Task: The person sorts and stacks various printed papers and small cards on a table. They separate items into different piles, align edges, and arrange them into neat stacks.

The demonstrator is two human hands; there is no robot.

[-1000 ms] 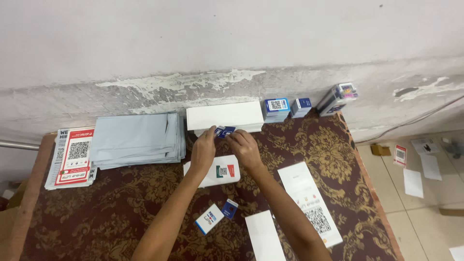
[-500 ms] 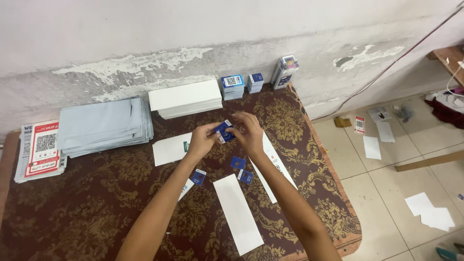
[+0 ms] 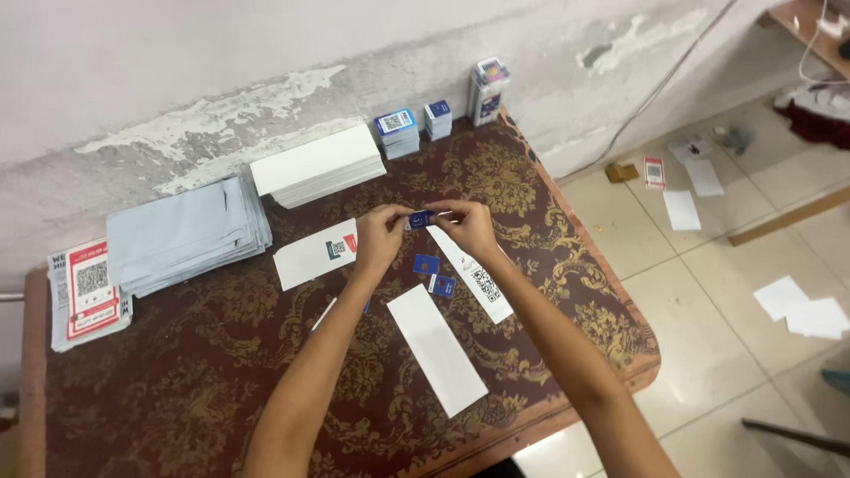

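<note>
Grip the small blue card (image 3: 420, 219) lightly by its short ends, thumb and forefinger only, level above the surface (image 3: 567, 265); avoid bending. Left hand (image 3: 381, 239) and right hand (image 3: 469, 228) close together, both pinched on the card, which spans the gap between the fingertips, raised over the brown patterned cloth. Directly below: two more blue cards (image 3: 434, 274), a long white strip (image 3: 436, 348) nearer the body, a printed slip (image 3: 474, 273) under the right wrist. White envelope stack (image 3: 317, 165) beyond, near the wall.
</note>
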